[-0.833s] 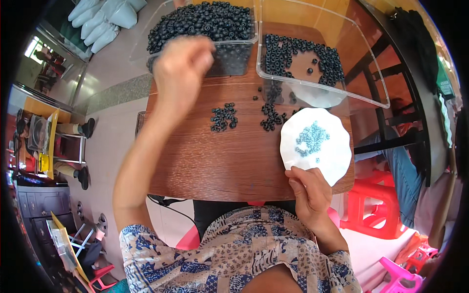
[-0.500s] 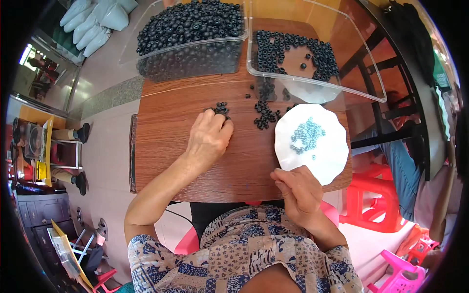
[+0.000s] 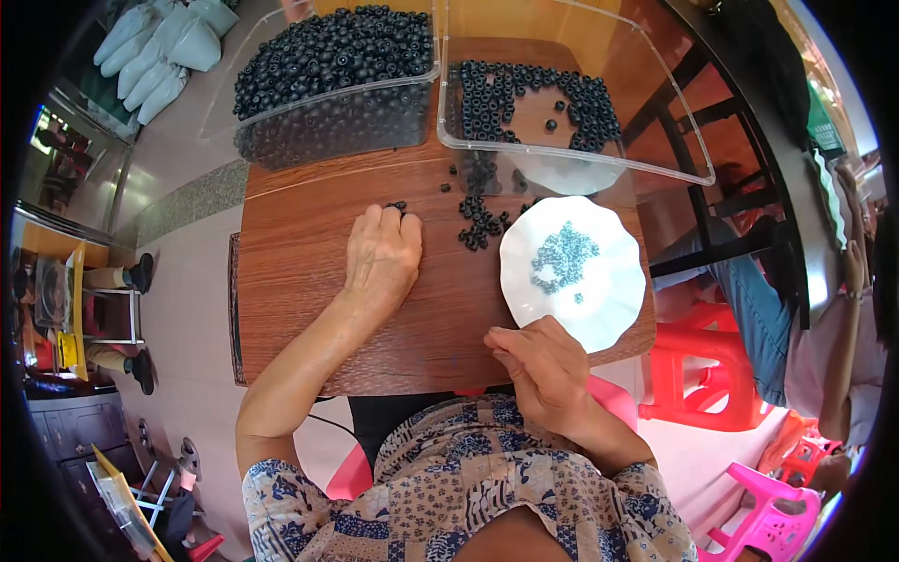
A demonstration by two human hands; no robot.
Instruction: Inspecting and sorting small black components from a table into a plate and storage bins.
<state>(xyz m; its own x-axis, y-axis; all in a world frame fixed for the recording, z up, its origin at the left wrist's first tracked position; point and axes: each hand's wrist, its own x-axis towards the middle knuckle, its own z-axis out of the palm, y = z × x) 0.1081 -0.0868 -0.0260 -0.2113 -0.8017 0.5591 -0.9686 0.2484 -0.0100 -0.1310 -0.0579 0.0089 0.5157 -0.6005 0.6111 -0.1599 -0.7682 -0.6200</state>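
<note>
My left hand is on the wooden table with its fingers curled down over a small heap of black beads, only a few of which show past the fingertips. Fingers pressed together in a pinch, my right hand hovers at the near edge of a white scalloped plate; whatever it holds is too small or hidden. On that plate lies a cluster of tiny clear bluish beads. Between the left hand and the plate, loose black beads are scattered on the tabletop.
A clear plastic box heaped with dark beads stands at the back left of the table. Beside it, another clear box holds a layer of black beads. A red stool and a seated person's leg are at the right.
My left hand's fingers now cover more of the small black bead heap. The right hand keeps its pinch near the plate. The whole view has shifted slightly.
</note>
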